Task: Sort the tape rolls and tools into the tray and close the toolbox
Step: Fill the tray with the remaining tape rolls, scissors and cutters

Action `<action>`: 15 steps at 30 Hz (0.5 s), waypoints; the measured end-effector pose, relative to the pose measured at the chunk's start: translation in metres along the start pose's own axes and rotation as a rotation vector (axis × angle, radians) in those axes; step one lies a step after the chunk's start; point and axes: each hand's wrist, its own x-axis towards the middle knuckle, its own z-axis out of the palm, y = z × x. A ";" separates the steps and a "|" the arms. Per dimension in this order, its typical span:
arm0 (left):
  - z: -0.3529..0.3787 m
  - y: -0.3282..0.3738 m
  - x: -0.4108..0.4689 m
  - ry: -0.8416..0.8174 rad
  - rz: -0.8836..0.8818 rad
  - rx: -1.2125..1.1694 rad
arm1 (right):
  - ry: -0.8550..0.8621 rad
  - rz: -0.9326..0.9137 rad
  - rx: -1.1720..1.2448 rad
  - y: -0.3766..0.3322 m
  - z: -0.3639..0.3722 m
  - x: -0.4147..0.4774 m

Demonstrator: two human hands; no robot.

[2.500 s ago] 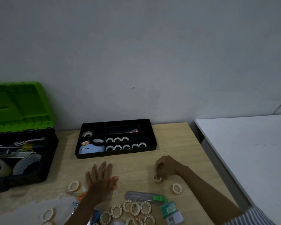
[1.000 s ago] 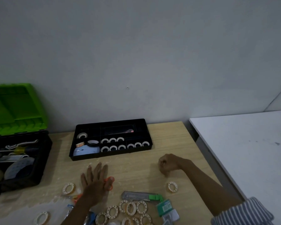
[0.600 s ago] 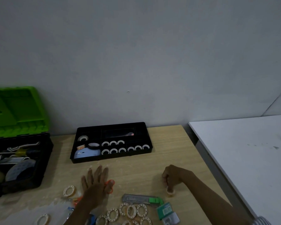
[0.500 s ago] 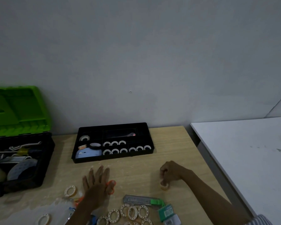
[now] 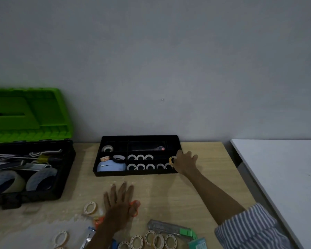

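Now the right hand (image 5: 184,163) pinches a small tape roll (image 5: 171,159) at its fingertips, the other fingers fanned out, over the right end of the tray (image 5: 140,137), just above the two rolls (image 5: 160,166) standing in the front right compartment. I'd stand it on edge beside those, lowering it straight so the row isn't knocked over. The left hand (image 5: 119,205) lies flat, fingers spread, on the orange scissors (image 5: 134,207); the toolbox (image 5: 66,169) stands open.

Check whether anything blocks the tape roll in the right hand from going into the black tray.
Nothing visible does. The right hand pinches the tape roll at the black tray's right end, beside two rolls already standing there; the hand hides the spot underneath.
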 end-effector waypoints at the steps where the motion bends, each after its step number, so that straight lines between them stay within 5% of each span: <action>1: 0.001 0.000 0.001 0.003 0.000 0.004 | -0.012 0.027 -0.010 -0.002 0.002 0.001; 9: -0.001 -0.002 -0.001 0.013 0.038 0.032 | -0.079 0.017 0.001 -0.007 -0.003 0.004; 15: 0.003 -0.002 0.001 0.039 0.019 0.015 | 0.142 0.040 0.050 -0.018 -0.015 0.011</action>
